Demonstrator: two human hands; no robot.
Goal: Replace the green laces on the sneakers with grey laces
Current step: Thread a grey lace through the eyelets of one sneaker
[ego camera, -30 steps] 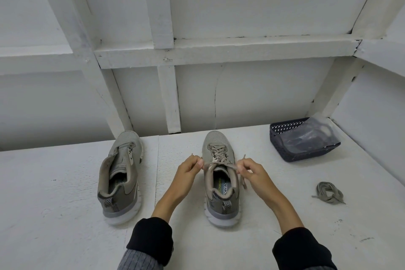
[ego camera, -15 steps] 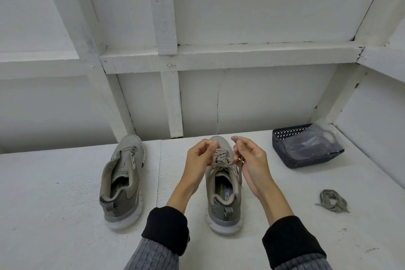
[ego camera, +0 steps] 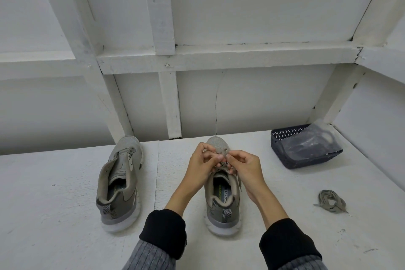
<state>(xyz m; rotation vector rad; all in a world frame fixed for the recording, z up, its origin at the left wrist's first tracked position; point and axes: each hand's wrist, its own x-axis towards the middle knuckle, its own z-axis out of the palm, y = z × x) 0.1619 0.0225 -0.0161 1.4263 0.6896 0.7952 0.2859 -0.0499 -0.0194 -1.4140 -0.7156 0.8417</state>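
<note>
Two grey-olive sneakers stand on the white table, toes pointing away. The left sneaker [ego camera: 119, 184] has no lace in it. Over the laced part of the right sneaker [ego camera: 221, 199], my left hand [ego camera: 202, 165] and my right hand [ego camera: 245, 167] meet, fingertips pinched on the ends of its lace [ego camera: 221, 165]. The hands hide most of that lace. A loose bundled lace [ego camera: 331, 200] of dull grey-green lies on the table at the right.
A dark blue plastic basket [ego camera: 304, 163] with a clear plastic bag in it sits at the back right. A white framed wall rises right behind the sneakers. The white table [ego camera: 54, 204] runs to both sides.
My hands have come together from either side of the right sneaker and now pinch the lace ends above its laced part. The camera has dipped a little.
</note>
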